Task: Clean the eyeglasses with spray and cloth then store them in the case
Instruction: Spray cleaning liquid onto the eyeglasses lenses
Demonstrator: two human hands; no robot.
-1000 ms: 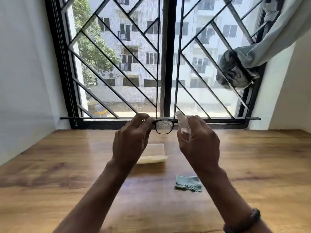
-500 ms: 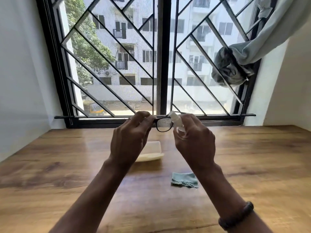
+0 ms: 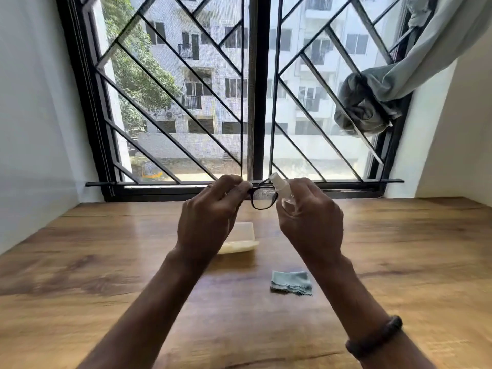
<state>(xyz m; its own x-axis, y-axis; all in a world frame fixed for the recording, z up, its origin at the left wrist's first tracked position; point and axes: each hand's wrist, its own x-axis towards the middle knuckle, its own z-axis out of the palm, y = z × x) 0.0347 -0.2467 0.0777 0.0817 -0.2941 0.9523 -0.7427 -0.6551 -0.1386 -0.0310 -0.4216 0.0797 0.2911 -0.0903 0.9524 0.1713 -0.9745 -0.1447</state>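
Observation:
Black-framed eyeglasses (image 3: 262, 198) are held up over the wooden table (image 3: 106, 262) by my left hand (image 3: 210, 219), which pinches the frame at its left side; one lens shows, speckled with droplets. My right hand (image 3: 311, 222) grips a small clear spray bottle (image 3: 283, 187), its white nozzle tilted toward that lens and almost touching the frame. A pale yellow glasses case (image 3: 242, 239) lies open on the table behind my left hand, partly hidden by it. A folded light blue cloth (image 3: 291, 283) rests on the table below my right wrist.
A barred window (image 3: 255, 102) runs along the table's far edge. A grey knotted curtain (image 3: 372, 102) hangs at the upper right. White walls close in on both sides. A dark bracelet (image 3: 374, 336) circles my right wrist.
Both hands with the glasses and bottle stay together; the bottle's nozzle has come closer to the lens. The view has shifted slightly. Case and cloth lie where they were.

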